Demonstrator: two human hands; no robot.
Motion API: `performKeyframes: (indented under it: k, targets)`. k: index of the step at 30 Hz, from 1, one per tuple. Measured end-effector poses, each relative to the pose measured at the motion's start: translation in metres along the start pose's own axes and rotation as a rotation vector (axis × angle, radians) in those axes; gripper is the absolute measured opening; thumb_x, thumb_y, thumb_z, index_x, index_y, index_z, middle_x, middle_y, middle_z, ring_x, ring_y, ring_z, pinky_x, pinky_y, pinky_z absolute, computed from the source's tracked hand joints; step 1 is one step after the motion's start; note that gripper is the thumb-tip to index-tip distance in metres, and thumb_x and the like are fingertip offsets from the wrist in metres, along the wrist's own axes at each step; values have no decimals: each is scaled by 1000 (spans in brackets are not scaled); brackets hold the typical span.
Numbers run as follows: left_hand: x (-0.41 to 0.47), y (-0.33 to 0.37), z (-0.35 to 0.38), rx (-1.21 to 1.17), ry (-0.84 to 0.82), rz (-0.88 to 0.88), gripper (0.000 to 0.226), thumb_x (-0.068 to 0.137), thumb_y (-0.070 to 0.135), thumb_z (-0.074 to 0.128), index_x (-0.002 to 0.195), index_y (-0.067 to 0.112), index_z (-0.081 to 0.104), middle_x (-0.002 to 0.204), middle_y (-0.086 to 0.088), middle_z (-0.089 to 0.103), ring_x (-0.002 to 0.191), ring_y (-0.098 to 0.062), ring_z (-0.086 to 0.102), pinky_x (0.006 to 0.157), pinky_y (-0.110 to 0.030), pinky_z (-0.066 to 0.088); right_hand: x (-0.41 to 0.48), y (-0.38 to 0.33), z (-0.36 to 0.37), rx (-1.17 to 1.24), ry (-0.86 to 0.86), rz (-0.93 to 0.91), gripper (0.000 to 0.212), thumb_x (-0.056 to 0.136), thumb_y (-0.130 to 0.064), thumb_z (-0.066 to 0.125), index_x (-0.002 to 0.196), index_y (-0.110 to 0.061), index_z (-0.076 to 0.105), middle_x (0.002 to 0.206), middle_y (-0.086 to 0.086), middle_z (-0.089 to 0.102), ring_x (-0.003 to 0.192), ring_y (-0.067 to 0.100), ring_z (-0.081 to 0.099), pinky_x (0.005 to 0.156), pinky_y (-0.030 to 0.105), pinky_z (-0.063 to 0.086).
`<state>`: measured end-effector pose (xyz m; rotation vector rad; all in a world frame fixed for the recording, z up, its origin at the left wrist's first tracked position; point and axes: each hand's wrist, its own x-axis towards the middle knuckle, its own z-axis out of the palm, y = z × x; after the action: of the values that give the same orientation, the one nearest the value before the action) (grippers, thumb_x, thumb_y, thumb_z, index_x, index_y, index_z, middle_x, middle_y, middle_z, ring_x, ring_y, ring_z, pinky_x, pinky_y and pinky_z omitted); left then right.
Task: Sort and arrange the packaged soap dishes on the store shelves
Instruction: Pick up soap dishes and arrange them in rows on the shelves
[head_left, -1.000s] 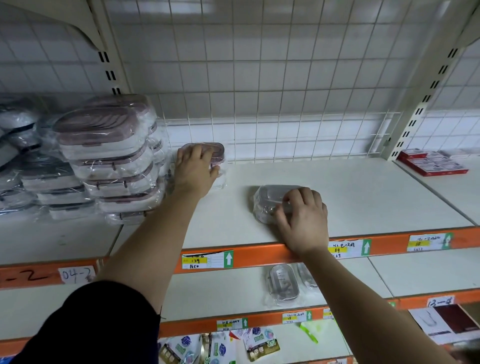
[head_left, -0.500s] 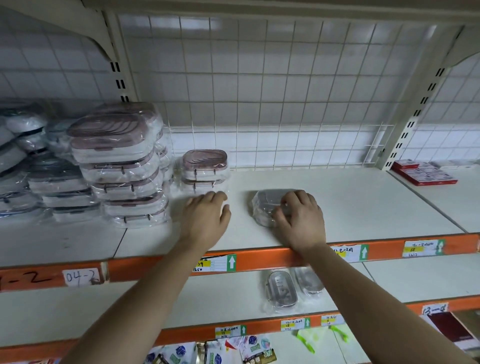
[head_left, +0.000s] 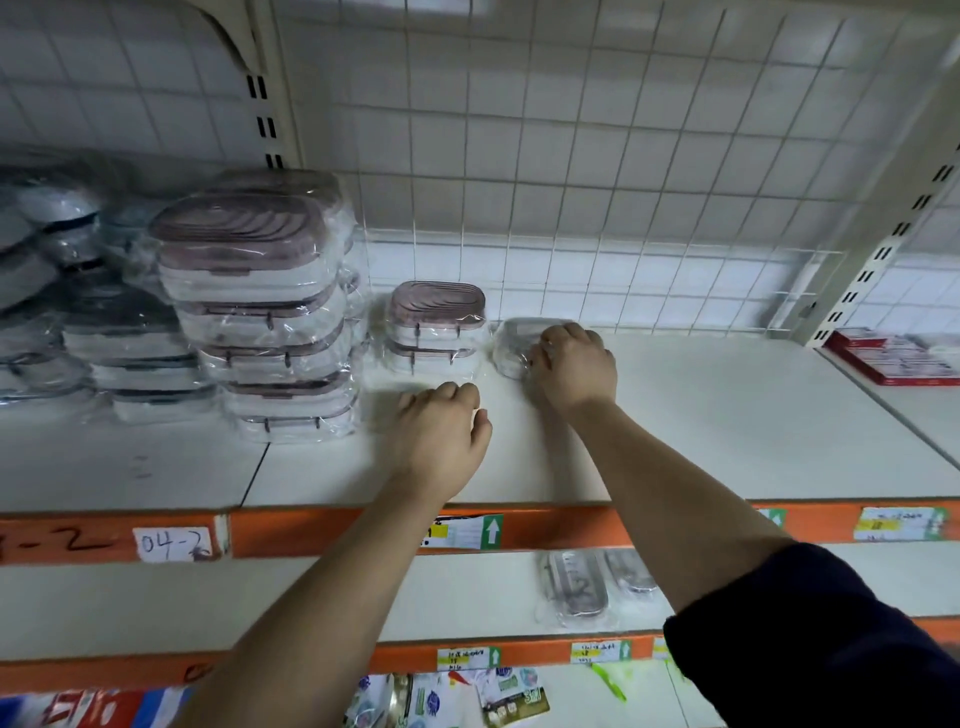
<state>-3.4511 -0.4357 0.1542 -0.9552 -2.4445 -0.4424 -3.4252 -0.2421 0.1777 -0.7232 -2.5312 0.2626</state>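
Note:
A clear plastic-wrapped soap dish lies near the back of the top shelf, and my right hand grips it from the front. Just left of it stands a short stack of two pink-lidded wrapped soap dishes. My left hand rests on the shelf in front of that stack, fingers loosely curled, holding nothing. A tall stack of larger pink-lidded dishes stands further left.
Dark-lidded wrapped dishes are piled at the far left. A red box sits on the neighbouring shelf at right. Two wrapped dishes lie on the shelf below. A wire grid backs the shelf.
My right hand has slid the clear dish back and left, up beside the short pink stack. My left hand came off that stack and now rests in front of it.

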Motion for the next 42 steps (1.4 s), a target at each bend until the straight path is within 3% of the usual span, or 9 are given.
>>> performKeyframes:
  k: [8, 14, 20, 24, 30, 34, 42]
  targets:
    - [2, 0, 7, -13, 22, 12, 34, 82, 38, 36, 80, 20, 66, 73, 2, 66, 62, -25, 61, 68, -34, 38, 22, -6, 15, 21, 17, -24, 24, 95, -29, 54, 104, -9, 65, 118, 9, 61, 115, 33, 52, 84, 39, 43]
    - [2, 1, 3, -40, 39, 21, 35, 82, 37, 36, 81, 19, 67, 73, 1, 66, 63, -26, 62, 69, -35, 40, 15, 0, -1, 100, -50, -22, 33, 97, -28, 52, 124, -11, 62, 132, 9, 57, 126, 31, 46, 98, 40, 40]
    - [-4, 8, -14, -33, 73, 44, 30, 85, 33, 40, 83, 18, 66, 74, -1, 65, 67, -28, 62, 72, -37, 39, -30, 29, -37, 220, 61, -69, 29, 97, -24, 54, 120, -8, 64, 121, 11, 63, 118, 36, 49, 89, 41, 45]
    - [-33, 45, -27, -105, 171, 99, 23, 88, 29, 46, 87, 19, 66, 81, 3, 65, 74, -24, 61, 75, -38, 35, -70, 57, -68, 311, 137, -73, 25, 96, -19, 56, 115, -7, 66, 117, 10, 65, 115, 35, 51, 88, 41, 47]
    - [-92, 127, -32, -188, 248, 117, 15, 89, 24, 54, 86, 17, 67, 83, 1, 64, 79, -24, 58, 75, -38, 39, -137, 108, -102, 383, 184, -157, 31, 91, -32, 47, 104, -11, 67, 98, 4, 66, 97, 27, 56, 76, 34, 45]
    - [-134, 162, -11, -192, 149, 140, 15, 88, 24, 54, 83, 15, 65, 84, -1, 63, 79, -26, 59, 72, -39, 41, -185, 147, -104, 419, 169, -220, 29, 91, -30, 45, 96, -9, 64, 90, 6, 64, 89, 30, 57, 73, 38, 46]
    - [-207, 166, 70, -199, -213, 27, 30, 87, 32, 44, 89, 15, 69, 88, -1, 66, 79, -26, 61, 71, -35, 47, -262, 215, -29, 337, -28, -99, 25, 91, -28, 49, 96, -13, 67, 94, 4, 65, 94, 29, 58, 67, 31, 44]
